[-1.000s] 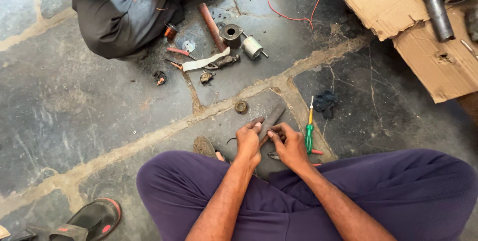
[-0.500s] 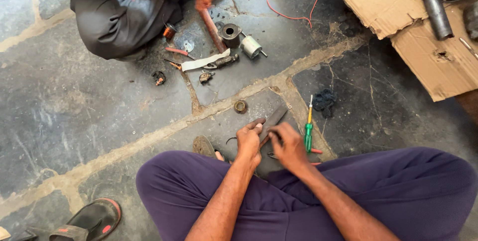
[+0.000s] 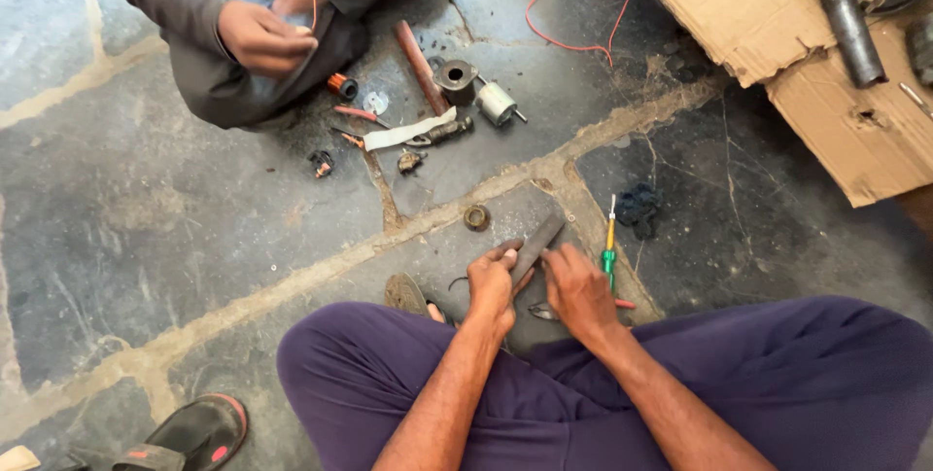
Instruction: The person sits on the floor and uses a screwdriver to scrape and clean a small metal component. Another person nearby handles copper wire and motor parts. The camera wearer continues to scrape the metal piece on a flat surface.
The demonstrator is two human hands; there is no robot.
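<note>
I sit cross-legged in purple trousers on a stone floor. A flat grey metal file (image 3: 540, 241) lies slanted in front of my knees. My left hand (image 3: 493, 284) grips its near end from the left, fingers curled on it. From the right, my right hand (image 3: 580, 291) pinches the same end with thumb and fingertips. A green-handled screwdriver (image 3: 609, 249) lies just right of my right hand. Pliers (image 3: 541, 312) lie partly hidden under that hand.
A small metal ring (image 3: 476, 216) lies beyond the file. Further off are a reddish rod (image 3: 419, 53), a small motor part (image 3: 499, 103), a white strip (image 3: 408, 131) and red wire (image 3: 573, 19). Another person (image 3: 255, 38) sits opposite with copper wire. Torn cardboard (image 3: 777, 24) lies at right, a sandal (image 3: 194, 432) at left.
My hands stay at the file with only slight shifts. The other person's hands moved: one handled the reddish rod, which now lies on the floor, and they now work copper wire.
</note>
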